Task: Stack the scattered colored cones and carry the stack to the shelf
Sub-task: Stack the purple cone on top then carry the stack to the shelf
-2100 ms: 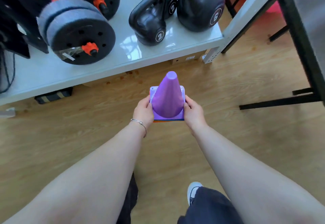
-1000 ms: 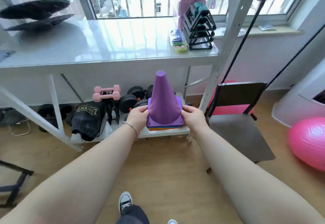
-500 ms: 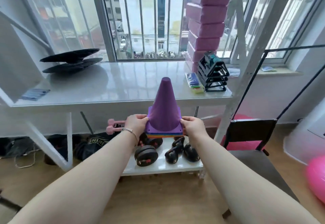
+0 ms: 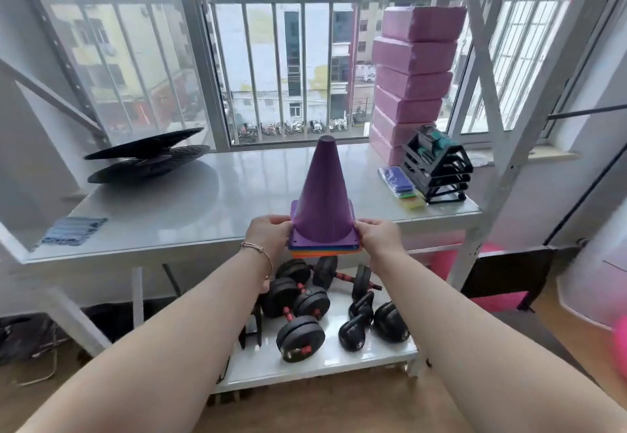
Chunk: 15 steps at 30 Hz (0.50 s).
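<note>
Cone stack (image 4: 321, 205) held upright in both hands, at front edge of shelf (image 4: 190, 208).
Left hand (image 4: 269, 234) grip closed on left side of base, right hand (image 4: 378, 237) grip closed on right side. Purple cone on top; blue and orange base edges showing beneath. Base level with shelf top, whether touching it unclear. Black discs (image 4: 146, 159) at left rear of shelf, pink blocks (image 4: 412, 72) stacked at right rear, black rack (image 4: 437, 169) in front of them. Dumbbells (image 4: 298, 313) and kettlebells (image 4: 373, 325) on lower shelf.
</note>
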Tool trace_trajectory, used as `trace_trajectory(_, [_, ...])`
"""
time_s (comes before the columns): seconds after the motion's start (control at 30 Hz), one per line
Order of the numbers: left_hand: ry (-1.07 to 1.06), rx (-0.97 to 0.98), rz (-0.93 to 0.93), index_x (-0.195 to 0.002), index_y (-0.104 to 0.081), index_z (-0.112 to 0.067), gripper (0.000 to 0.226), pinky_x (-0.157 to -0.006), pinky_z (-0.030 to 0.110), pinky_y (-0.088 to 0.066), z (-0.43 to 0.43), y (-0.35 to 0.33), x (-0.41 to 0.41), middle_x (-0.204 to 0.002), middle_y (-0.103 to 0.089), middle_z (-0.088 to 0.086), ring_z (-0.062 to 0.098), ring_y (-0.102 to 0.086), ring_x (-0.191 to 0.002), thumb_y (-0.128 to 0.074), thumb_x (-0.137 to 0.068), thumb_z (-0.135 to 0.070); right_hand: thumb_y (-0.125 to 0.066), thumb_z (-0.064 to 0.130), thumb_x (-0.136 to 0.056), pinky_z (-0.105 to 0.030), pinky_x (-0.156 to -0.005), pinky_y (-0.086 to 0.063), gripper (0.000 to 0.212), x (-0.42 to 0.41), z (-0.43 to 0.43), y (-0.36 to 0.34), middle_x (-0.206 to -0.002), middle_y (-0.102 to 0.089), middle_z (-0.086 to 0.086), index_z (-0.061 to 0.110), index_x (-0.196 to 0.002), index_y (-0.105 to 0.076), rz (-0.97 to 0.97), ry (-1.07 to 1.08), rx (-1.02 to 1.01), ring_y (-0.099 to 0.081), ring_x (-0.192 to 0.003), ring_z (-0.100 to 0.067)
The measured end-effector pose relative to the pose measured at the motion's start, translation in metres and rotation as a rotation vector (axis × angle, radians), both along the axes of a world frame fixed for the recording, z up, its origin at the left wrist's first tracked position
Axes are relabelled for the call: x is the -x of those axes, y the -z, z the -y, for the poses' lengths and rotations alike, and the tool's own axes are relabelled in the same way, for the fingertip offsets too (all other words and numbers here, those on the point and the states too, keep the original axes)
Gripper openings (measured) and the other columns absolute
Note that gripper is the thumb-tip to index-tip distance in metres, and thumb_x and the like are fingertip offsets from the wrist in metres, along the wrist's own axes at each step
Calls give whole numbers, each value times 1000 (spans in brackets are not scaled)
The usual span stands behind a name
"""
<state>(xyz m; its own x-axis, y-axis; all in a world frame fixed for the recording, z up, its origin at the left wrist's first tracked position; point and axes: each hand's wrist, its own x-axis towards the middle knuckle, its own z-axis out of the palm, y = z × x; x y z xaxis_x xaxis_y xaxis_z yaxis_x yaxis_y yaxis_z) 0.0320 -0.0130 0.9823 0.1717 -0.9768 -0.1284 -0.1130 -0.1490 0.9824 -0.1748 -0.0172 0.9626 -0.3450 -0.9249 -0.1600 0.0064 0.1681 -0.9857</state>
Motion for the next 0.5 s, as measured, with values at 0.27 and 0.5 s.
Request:
trace_trajectory(0.27, [-43,-16,-44,-57,-76,-27,18,-87,50,-58,60,6,9,-74,-76,8,27,-71,-77,-67,-66,-15,-59,6,-82,-44,-85,-56,21,6,64,0,-84,-75,-13,14,-70,-74,-58,-27,0,-67,-82,-26])
trace_trajectory(0.5, [-142,-7,29,-64,-76,-25,15,-85,45,-59,129,4,28,-74,-76,3,23,-68,-72,-66,-70,-15,-61,6,-85,-43,-86,-58,13,18,141,2,-89,-73,-11,12,-84,-72,-11,-84,10,-68,-88,-26])
